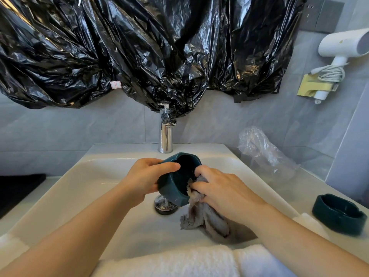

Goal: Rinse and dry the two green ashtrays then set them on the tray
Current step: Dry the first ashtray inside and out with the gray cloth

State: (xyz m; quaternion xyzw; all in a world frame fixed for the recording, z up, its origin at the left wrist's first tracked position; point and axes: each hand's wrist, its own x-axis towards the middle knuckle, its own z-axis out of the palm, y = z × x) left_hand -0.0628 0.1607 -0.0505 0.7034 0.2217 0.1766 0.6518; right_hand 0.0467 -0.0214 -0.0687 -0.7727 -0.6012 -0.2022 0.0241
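Green ashtray (pixel 175 182) gripped tilted over sink (pixel 79 176) by left hand (pixel 146 176), grey cloth (pixel 201 212) pinched by right hand (pixel 221 188) and pressed inside it, second ashtray (pixel 339 213) on table right of right hand

Both bare forearms (pixel 79 226) reach forward and inward. The left hand (pixel 147 176) grips the tilted ashtray (pixel 173 186), thumb over its rim. The right hand (pixel 221 188) pinches a cloth (pixel 203 218) with curled fingers.

The faucet (pixel 165 134) stands at the back edge of the sink (pixel 89 186), the raised drain plug (pixel 165 206) mid-basin; its back-left corner lies open.
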